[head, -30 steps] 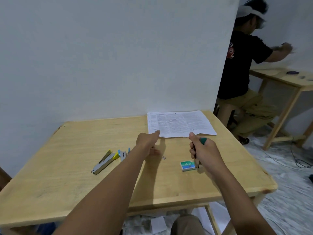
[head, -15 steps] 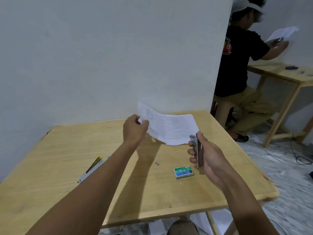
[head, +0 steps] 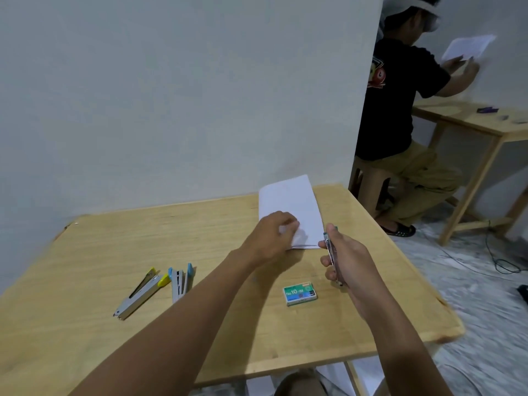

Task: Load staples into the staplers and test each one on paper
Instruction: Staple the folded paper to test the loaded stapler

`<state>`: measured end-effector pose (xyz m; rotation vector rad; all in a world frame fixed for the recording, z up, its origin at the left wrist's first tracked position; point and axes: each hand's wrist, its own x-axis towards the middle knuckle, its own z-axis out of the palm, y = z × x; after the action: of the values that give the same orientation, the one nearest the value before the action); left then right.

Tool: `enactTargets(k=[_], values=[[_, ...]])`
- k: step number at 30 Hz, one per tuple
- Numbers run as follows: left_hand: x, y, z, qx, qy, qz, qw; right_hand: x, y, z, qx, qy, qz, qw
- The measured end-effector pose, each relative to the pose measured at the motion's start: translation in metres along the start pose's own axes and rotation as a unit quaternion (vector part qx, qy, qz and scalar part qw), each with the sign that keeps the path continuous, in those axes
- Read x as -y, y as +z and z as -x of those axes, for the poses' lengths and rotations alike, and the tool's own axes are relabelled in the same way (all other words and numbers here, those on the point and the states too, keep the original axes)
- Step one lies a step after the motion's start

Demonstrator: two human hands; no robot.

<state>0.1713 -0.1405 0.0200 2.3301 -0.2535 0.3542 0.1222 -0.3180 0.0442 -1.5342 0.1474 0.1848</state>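
My left hand (head: 271,235) pinches the near edge of a white sheet of paper (head: 288,207), held up above the wooden table (head: 85,324). My right hand (head: 345,264) grips a small metal stapler with a green tip (head: 330,247), upright just right of the paper's lower corner. A green staple box (head: 300,294) lies on the table below my right hand. A yellow stapler (head: 143,292) and a blue stapler (head: 180,280) lie opened out to the left.
A white wall stands close behind the table. At the right a seated person (head: 400,110) in a black shirt holds paper at a second wooden table (head: 485,124). Cables (head: 503,261) lie on the floor there.
My left hand picked the paper off the table and turned it so its blank side faces me. My right hand raised the stapler upright beside the paper's edge.
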Motion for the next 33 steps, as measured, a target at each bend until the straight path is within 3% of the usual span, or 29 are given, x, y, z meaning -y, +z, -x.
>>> enactTargets(k=[4,7,15,17,20,24,29,33], values=[[0.016,0.007,-0.006,-0.091,-0.14,-0.102,0.981,0.0,-0.005,-0.003,-0.006,-0.007,0.005,1.0],[0.02,0.008,-0.013,-0.02,-0.305,-0.196,0.932,-0.003,-0.009,-0.006,-0.011,-0.013,0.011,1.0],[0.016,-0.003,-0.047,0.065,-0.45,-0.084,0.887,-0.008,-0.014,-0.015,-0.041,0.002,0.04,0.998],[0.023,-0.006,-0.05,0.052,-0.445,-0.032,0.893,-0.01,-0.015,-0.017,-0.053,-0.003,0.058,0.997],[0.028,-0.015,-0.041,-0.018,-0.371,0.146,0.917,-0.009,-0.017,-0.02,-0.081,-0.004,0.079,0.994],[0.016,-0.042,-0.013,-0.029,-0.309,0.358,0.881,-0.003,-0.016,-0.026,-0.087,-0.015,0.057,0.994],[0.008,-0.07,0.012,0.006,-0.276,0.418,0.866,0.013,-0.004,-0.027,-0.033,0.04,0.038,0.998],[0.005,-0.089,0.029,-0.021,-0.255,0.411,0.875,0.016,0.012,-0.017,0.027,-0.001,-0.045,0.999]])
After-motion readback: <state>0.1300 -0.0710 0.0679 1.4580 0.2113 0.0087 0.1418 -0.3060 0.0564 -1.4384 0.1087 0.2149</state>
